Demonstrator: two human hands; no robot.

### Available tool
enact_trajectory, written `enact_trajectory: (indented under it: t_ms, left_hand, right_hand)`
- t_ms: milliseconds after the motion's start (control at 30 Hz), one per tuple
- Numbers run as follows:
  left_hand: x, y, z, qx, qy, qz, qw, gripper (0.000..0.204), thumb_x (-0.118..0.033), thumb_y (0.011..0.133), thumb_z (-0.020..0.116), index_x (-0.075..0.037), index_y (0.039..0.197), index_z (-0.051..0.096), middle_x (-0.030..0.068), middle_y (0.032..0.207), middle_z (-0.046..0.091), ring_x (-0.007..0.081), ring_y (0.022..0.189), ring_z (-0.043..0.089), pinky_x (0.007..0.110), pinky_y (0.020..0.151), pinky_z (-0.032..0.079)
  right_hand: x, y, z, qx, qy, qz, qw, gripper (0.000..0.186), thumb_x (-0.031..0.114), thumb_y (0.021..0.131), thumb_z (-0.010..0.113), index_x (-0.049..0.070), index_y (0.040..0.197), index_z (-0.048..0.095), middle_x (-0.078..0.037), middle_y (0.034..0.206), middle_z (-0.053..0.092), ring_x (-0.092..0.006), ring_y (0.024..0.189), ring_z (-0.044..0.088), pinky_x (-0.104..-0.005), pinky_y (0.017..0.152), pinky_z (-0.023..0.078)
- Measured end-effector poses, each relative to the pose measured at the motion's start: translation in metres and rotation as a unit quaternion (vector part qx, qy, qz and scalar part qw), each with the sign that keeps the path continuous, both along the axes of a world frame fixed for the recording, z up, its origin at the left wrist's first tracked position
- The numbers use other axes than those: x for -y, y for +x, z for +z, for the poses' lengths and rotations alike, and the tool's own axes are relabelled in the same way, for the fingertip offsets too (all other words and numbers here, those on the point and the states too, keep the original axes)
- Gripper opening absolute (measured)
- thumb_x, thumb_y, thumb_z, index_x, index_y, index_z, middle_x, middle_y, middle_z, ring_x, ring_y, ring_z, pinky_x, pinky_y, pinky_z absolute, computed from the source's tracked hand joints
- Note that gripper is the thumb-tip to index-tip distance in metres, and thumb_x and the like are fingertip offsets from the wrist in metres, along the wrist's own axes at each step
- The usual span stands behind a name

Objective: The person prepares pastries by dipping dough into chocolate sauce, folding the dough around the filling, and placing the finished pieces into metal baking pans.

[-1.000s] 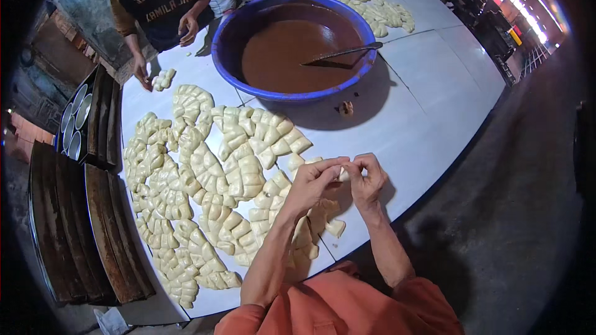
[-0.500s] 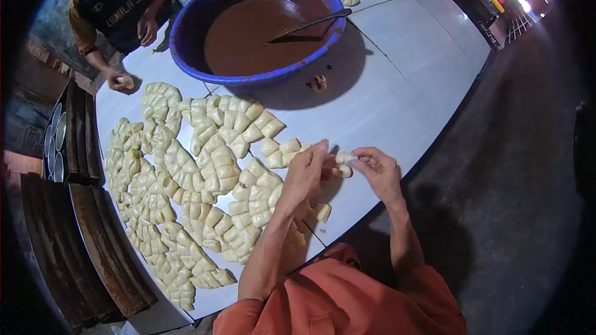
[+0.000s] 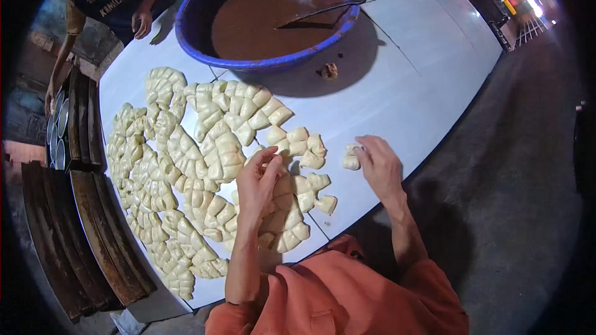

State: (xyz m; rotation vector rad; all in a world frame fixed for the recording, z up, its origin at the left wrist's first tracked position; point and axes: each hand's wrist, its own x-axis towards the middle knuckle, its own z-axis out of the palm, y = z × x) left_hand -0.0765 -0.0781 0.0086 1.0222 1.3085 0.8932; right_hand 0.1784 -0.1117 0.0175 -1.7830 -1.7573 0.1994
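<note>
Pale, glossy pieces of dough (image 3: 220, 152) lie packed in rows over the left half of the white table. My left hand (image 3: 256, 183) hovers over the near right part of these rows, thumb apart from the loosely bent fingers, nothing seen in it. To the right, apart from the rows, my right hand (image 3: 380, 167) has its thumb and fingertips on a small pair of dough pieces (image 3: 351, 157) at the table top. The fingertips partly cover that pair. Between my hands lies a loose cluster of dough pieces (image 3: 298, 142).
A big blue basin (image 3: 267, 62) of brown liquid, with a dark ladle-like tool (image 3: 326, 9) in it, stands at the far side. Small brown scraps (image 3: 328, 72) lie beside it. Round metal tins (image 3: 61, 118) and dark wooden boards (image 3: 62, 242) are at the left. A co-worker (image 3: 118, 0) stands at the far left.
My left hand has moved left, away from my right hand, over the dough rows. The small dough pair now rests lower by my right hand. The co-worker's hand went from the table to the tins.
</note>
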Motion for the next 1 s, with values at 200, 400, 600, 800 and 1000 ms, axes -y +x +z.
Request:
enact_trajectory:
  t_ms: [200,400,600,800,1000]
  left_hand:
    - [0.001,0.009,-0.01,-0.243,0.195,-0.093,0.946,0.028,-0.006,0.087,0.065,-0.006,0.115,0.067,0.0113,0.106,0.069,0.024,0.086,0.067,0.032,0.074,0.053]
    - [-0.024,0.024,-0.024,-0.386,0.396,-0.226,0.802,0.04,-0.013,0.081,0.065,-0.019,0.121,0.061,0.0088,0.134,0.052,0.0324,0.13,0.044,0.045,0.094,0.043]
    - [-0.03,0.035,-0.028,-0.436,0.348,-0.281,0.781,0.042,-0.017,0.082,0.067,-0.024,0.123,0.062,0.0087,0.145,0.043,0.0321,0.141,0.032,0.057,0.101,0.035]
    - [-0.02,0.033,-0.015,-0.416,0.386,-0.208,0.797,0.041,-0.032,0.082,0.072,-0.019,0.12,0.064,0.0109,0.14,0.049,0.0317,0.136,0.037,0.053,0.103,0.031]
    - [-0.017,0.038,0.02,0.095,0.04,-0.175,0.979,0.035,-0.024,0.084,0.076,0.0,0.108,0.069,0.0079,0.09,0.071,0.0129,0.077,0.065,0.025,0.068,0.05]
  right_hand:
    - [-0.01,-0.071,0.002,0.024,-0.109,0.065,0.992,0.029,0.025,0.085,0.07,0.008,0.106,0.062,-0.012,0.096,0.059,-0.0327,0.08,0.064,-0.0395,0.067,0.053]
    - [-0.012,-0.073,-0.007,0.026,-0.053,0.122,0.991,0.032,0.01,0.077,0.068,0.007,0.108,0.061,-0.011,0.103,0.061,-0.0332,0.09,0.064,-0.0406,0.075,0.054]
    - [0.007,-0.011,-0.002,-0.523,-0.171,-0.01,0.835,0.021,0.008,0.091,0.06,0.002,0.11,0.061,-0.013,0.106,0.068,-0.0198,0.088,0.068,-0.0318,0.073,0.054]
    - [0.002,-0.011,0.011,-0.759,-0.13,0.023,0.638,0.034,0.012,0.096,0.049,-0.003,0.127,0.052,-0.013,0.109,0.063,-0.0191,0.099,0.063,-0.0321,0.083,0.051]
    - [-0.004,-0.04,0.019,-0.713,-0.182,0.069,0.673,0.031,0.006,0.095,0.06,-0.002,0.125,0.055,-0.01,0.107,0.065,-0.0142,0.092,0.064,-0.0291,0.08,0.055]
